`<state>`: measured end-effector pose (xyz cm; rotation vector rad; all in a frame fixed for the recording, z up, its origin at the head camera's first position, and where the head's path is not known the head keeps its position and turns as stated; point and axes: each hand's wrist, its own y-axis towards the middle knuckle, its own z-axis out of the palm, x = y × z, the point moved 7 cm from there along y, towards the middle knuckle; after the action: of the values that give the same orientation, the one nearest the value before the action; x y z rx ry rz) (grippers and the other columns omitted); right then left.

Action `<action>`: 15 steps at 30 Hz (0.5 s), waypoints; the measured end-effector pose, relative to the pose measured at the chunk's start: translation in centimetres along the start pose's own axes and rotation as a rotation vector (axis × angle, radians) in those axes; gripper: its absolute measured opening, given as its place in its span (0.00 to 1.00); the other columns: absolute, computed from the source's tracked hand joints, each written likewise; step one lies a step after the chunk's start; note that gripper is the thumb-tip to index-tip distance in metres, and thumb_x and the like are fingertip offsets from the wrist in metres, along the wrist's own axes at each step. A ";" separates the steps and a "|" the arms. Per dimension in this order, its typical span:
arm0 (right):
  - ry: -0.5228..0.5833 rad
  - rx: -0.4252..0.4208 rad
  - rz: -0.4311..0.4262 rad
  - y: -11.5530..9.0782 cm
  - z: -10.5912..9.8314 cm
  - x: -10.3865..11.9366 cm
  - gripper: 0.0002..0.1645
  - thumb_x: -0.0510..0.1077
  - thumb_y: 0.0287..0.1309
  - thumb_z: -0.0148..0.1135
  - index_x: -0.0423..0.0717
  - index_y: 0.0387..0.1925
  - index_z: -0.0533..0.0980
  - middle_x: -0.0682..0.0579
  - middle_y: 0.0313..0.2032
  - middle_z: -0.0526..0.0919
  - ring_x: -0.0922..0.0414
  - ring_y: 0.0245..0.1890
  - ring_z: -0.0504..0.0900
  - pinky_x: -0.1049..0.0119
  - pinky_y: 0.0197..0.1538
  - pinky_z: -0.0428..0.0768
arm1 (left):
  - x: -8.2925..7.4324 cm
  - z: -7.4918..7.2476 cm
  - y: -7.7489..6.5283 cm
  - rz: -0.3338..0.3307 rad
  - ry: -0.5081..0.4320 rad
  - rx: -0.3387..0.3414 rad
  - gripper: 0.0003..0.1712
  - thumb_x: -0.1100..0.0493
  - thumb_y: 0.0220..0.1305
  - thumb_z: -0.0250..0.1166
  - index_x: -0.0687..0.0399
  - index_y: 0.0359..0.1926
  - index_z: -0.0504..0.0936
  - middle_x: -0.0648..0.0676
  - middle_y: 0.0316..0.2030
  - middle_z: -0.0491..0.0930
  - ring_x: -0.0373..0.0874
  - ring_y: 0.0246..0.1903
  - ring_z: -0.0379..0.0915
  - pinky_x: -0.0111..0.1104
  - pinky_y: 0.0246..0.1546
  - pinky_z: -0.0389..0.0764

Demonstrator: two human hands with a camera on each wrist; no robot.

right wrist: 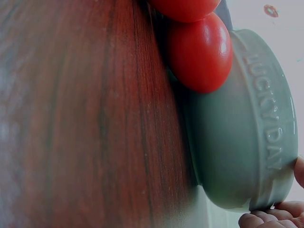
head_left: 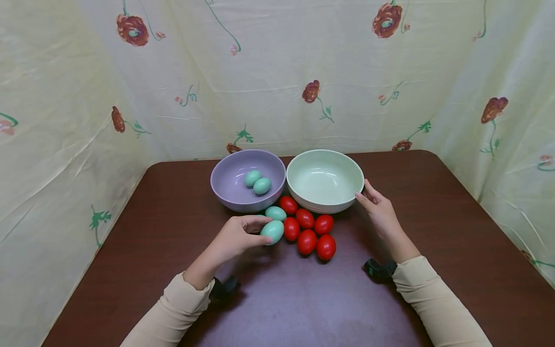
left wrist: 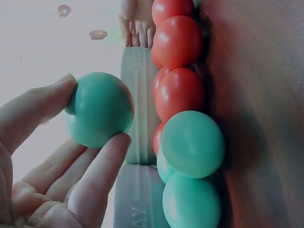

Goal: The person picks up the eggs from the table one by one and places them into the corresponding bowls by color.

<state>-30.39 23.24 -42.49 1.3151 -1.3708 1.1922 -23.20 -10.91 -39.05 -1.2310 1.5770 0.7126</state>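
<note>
My left hand [head_left: 238, 237] pinches a teal egg [head_left: 272, 232] between thumb and fingertips, lifted above the table in front of the purple bowl [head_left: 221, 193]. In the left wrist view the held teal egg [left wrist: 100, 109] is apart from the other teal eggs [left wrist: 192, 144] on the table. Two teal eggs [head_left: 262, 186] lie inside the purple bowl. My right hand [head_left: 381, 214] grips the right side of the pale green bowl [head_left: 323, 180], thumb near its rim. Raised letters [right wrist: 263, 114] mark that bowl's side. Several red eggs [head_left: 307, 242] lie in front of the bowls.
Both bowls stand side by side at the back of the dark brown table [head_left: 433, 217]. A flowered cloth [head_left: 269, 96] hangs behind and along the sides. Each wrist wears a black strap device [head_left: 378, 270].
</note>
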 end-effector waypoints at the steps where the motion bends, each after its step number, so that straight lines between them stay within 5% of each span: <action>1: -0.001 0.000 0.000 0.0 0.0 0.0 0.42 0.52 0.72 0.53 0.52 0.77 0.45 0.53 0.78 0.43 0.53 0.78 0.47 0.61 0.74 0.57 | -0.1 -0.1 0.0 0.000 0.006 -0.005 0.28 0.57 0.53 0.77 0.54 0.56 0.84 0.56 0.55 0.84 0.49 0.55 0.81 0.34 0.52 0.82; 15: -0.003 0.000 0.008 0.0 0.1 -0.1 0.41 0.50 0.73 0.53 0.53 0.77 0.45 0.54 0.78 0.43 0.54 0.78 0.47 0.59 0.74 0.57 | -1.3 -2.6 1.1 0.003 0.080 -0.074 0.29 0.52 0.53 0.77 0.48 0.57 0.83 0.53 0.57 0.83 0.47 0.60 0.77 0.43 0.62 0.76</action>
<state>-30.42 23.19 -42.55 1.3130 -1.3794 1.1964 -25.10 -12.33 -37.02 -1.3261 1.6307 0.7378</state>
